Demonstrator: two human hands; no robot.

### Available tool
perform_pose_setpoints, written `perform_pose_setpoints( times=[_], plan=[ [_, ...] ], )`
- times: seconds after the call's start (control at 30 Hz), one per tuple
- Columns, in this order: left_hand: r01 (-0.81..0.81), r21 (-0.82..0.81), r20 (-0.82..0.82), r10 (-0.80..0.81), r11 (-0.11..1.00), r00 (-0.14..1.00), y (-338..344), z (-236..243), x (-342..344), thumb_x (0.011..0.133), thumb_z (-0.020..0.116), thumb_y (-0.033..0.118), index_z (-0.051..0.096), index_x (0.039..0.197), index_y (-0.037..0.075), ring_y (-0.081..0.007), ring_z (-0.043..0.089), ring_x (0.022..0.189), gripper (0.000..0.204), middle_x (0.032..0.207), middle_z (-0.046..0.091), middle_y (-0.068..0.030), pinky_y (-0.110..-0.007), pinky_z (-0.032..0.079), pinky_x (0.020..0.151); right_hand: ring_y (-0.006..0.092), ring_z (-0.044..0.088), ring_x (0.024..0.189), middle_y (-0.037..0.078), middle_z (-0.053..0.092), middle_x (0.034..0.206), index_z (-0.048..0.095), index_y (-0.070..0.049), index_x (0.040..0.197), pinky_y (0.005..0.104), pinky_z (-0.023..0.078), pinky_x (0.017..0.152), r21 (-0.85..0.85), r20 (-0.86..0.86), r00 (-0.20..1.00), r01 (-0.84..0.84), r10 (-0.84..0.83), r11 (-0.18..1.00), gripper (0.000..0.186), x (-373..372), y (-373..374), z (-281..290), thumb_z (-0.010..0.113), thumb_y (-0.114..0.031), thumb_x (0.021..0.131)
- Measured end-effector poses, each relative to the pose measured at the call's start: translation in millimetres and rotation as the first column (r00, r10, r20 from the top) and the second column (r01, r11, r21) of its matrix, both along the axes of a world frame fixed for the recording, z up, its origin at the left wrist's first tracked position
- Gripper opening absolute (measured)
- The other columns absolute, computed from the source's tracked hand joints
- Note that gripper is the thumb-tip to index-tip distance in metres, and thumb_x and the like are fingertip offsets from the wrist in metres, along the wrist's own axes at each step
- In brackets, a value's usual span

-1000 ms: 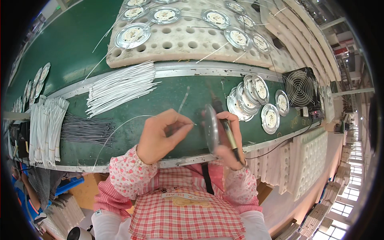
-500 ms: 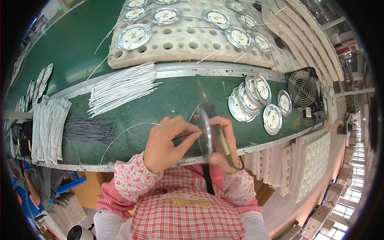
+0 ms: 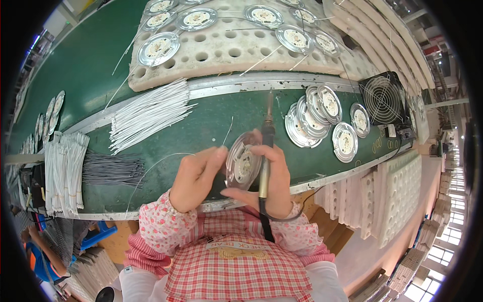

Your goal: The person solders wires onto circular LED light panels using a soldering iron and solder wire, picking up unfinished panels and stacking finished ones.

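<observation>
Now the circuit-board disc (image 3: 245, 168) swings its face into view above the counter (image 3: 211, 121), right hand's (image 3: 276, 183) grip clasping it and the soldering iron (image 3: 267, 133), left hand (image 3: 193, 178) pinching a wire (image 3: 176, 154) beside it, seemingly within reach of its board.

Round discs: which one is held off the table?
The tilted disc in the right hand, beside the soldering iron; it alone is held, while other discs rest on the green table or pale board.

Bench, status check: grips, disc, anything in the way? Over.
Left grip pinches thin white wire, close to silver disc; contact unclear. Right grip holds that disc tilted, plus soldering iron, pointing away. Stacked discs to the right, out of the way.
</observation>
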State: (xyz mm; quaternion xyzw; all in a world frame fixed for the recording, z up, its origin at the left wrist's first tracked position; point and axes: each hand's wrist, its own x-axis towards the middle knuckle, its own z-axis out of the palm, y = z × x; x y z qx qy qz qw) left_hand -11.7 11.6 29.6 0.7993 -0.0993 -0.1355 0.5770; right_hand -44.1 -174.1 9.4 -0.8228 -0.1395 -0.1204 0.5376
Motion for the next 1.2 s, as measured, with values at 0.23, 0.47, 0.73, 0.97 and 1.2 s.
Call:
perform_pose_setpoints(
  times=[0.23,0.47,0.73,0.97,1.2],
  plan=[
    [-0.102,0.128,-0.068,0.112,0.986,0.991,-19,-9,9,0.078,0.080,0.021,0.070,0.099,-0.002,-0.0126,0.061,0.066,0.032,0.078,0.069,-0.0077,-0.031,0.050,0.064,0.0471,0.051,0.118,0.027,0.051,0.129,0.048,-0.009,0.133,0.0532,0.044,0.095,-0.345,0.242,0.954,0.256,-0.178,0.903,0.086,-6,22,-17,0.089,-0.033,0.062],
    [-0.466,0.402,0.638,0.124,0.788,0.760,-7,-17,20,0.076,0.080,0.026,0.070,0.080,0.007,-0.0290,0.055,0.090,0.022,0.087,0.063,-0.0028,-0.042,0.039,0.084,0.0392,0.060,0.105,0.022,0.060,0.117,0.060,-0.004,0.121,0.0429,0.049,0.086,-0.474,0.169,0.977,0.198,-0.131,0.858,0.064,-1,-31,-5,0.087,-0.030,0.069],
    [-0.148,0.415,0.568,-0.129,0.898,0.813,6,-4,-1,0.071,0.075,0.008,0.065,0.059,0.007,-0.0233,0.058,0.092,0.015,0.084,0.062,0.0015,-0.042,0.035,0.086,0.0249,0.055,0.051,0.010,0.062,0.065,0.074,-0.003,0.102,0.0351,0.043,0.049,-0.069,-0.133,0.964,-0.239,0.229,0.968,0.029,9,-74,26,0.063,-0.002,0.075],
    [0.020,0.367,0.473,-0.205,0.930,0.857,-1,-16,2,0.069,0.074,0.009,0.065,0.057,0.008,-0.0201,0.058,0.085,0.015,0.082,0.062,0.0026,-0.041,0.036,0.085,0.0254,0.055,0.049,0.011,0.060,0.061,0.074,-0.002,0.097,0.0359,0.043,0.048,-0.090,-0.090,0.952,-0.299,0.291,0.950,0.027,20,-71,25,0.062,-0.003,0.073],
    [-0.018,0.400,0.506,-0.204,0.916,0.838,-12,-16,8,0.068,0.072,0.007,0.062,0.055,0.007,-0.0174,0.059,0.079,0.016,0.079,0.062,0.0030,-0.040,0.037,0.082,0.0256,0.061,0.053,0.013,0.065,0.068,0.073,-0.001,0.100,0.0345,0.048,0.051,-0.122,-0.116,0.935,-0.348,0.335,0.929,0.027,24,-76,29,0.060,-0.001,0.077]
  ],
)
